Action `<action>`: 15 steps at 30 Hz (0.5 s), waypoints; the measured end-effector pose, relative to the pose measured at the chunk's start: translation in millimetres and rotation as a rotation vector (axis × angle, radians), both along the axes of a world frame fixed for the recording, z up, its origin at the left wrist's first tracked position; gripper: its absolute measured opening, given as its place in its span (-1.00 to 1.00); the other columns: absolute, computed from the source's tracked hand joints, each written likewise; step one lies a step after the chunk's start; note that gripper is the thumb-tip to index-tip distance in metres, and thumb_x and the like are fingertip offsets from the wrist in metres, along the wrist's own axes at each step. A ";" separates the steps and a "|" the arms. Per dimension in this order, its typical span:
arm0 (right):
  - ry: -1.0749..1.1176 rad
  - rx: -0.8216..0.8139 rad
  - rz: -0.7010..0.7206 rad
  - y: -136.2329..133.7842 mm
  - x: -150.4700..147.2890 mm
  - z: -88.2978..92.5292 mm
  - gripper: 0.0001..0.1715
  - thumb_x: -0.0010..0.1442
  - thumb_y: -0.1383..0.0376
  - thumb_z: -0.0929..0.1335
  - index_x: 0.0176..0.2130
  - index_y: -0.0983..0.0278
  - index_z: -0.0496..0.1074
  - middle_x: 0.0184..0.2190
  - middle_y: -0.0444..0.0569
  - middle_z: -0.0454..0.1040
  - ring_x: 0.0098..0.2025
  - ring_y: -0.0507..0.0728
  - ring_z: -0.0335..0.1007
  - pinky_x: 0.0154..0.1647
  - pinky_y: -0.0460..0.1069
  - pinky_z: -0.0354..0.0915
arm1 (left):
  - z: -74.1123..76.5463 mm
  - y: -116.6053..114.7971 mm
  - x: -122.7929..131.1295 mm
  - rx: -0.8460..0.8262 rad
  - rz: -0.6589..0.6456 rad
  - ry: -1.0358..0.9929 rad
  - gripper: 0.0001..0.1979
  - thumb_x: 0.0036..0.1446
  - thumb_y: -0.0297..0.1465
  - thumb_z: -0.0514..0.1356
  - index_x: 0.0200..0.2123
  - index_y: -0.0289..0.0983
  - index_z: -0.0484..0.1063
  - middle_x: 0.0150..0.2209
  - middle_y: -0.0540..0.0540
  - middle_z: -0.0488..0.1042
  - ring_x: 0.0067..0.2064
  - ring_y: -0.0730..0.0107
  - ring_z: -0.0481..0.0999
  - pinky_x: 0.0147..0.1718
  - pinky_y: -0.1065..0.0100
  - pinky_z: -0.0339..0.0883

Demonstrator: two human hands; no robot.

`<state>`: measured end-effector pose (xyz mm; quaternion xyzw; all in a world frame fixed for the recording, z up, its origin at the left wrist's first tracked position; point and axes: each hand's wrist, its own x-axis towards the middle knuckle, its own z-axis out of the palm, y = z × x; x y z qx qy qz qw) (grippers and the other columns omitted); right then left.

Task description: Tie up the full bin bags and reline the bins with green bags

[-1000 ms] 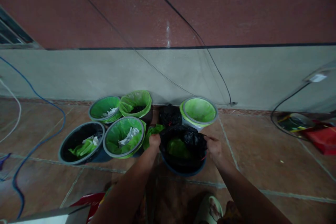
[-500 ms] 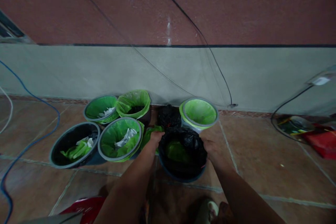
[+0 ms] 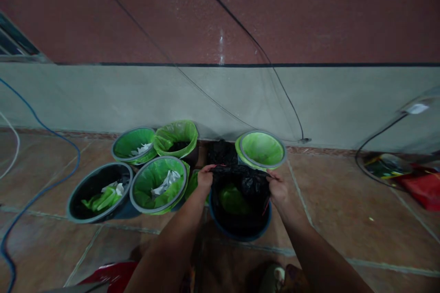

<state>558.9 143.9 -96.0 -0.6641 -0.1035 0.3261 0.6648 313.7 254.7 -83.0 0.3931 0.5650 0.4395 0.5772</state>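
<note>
A dark blue trash bin (image 3: 240,236) stands on the floor in front of me, with something green visible inside it. A black garbage bag (image 3: 237,174) lies in the bin, its far edge stretched taut above the rim. My left hand (image 3: 205,177) is closed on the bag's edge at the left. At the right, my right hand (image 3: 277,187) grips the same edge. A reddish strip shows on the bag near each hand. Behind it, another black bag (image 3: 222,152) sits against the wall.
To the left stand several bins with green liners, among them a grey-rimmed bin (image 3: 158,158) holding white paper. A green-lined bin (image 3: 263,149) is at the back right. A blue cable (image 3: 44,123) crosses the left floor; a red object (image 3: 422,187) lies far right.
Both hands have lifted the bag's far edge above the rim and drawn it straight between them. The bag has come off the bin's near and side rim.
</note>
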 end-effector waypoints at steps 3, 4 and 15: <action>0.067 0.006 -0.095 -3.4 5.2 6.0 -0.62 -0.22 0.36 0.38 -0.28 0.28 0.49 -0.34 -0.07 0.57 -0.35 0.06 0.49 -0.26 -0.05 0.41 | -1.7 0.3 -5.7 -0.023 0.069 -0.007 -0.66 -0.20 -0.61 0.15 -0.32 -0.30 0.60 -0.30 -0.10 0.66 -0.22 0.30 0.62 -0.11 0.28 0.49; 0.077 0.001 -0.124 -4.8 7.7 6.7 -0.65 -0.21 0.37 0.36 -0.30 0.27 0.46 -0.36 -0.08 0.55 -0.36 0.06 0.49 -0.26 -0.05 0.42 | -2.8 0.7 -7.4 -0.038 0.089 -0.008 -0.65 -0.20 -0.61 0.14 -0.31 -0.31 0.60 -0.30 -0.10 0.66 -0.24 0.31 0.63 -0.12 0.28 0.50; -0.161 -0.277 -0.029 -15.4 26.9 -4.4 -0.71 -0.09 0.17 0.42 -0.33 0.24 0.43 -0.36 0.00 0.57 -0.16 0.22 0.56 -0.25 -0.01 0.47 | 0.5 5.9 -14.3 0.013 -0.077 0.541 -0.64 -0.03 -0.61 0.14 -0.21 -0.26 0.64 -0.25 -0.11 0.66 -0.20 0.31 0.62 -0.14 0.37 0.45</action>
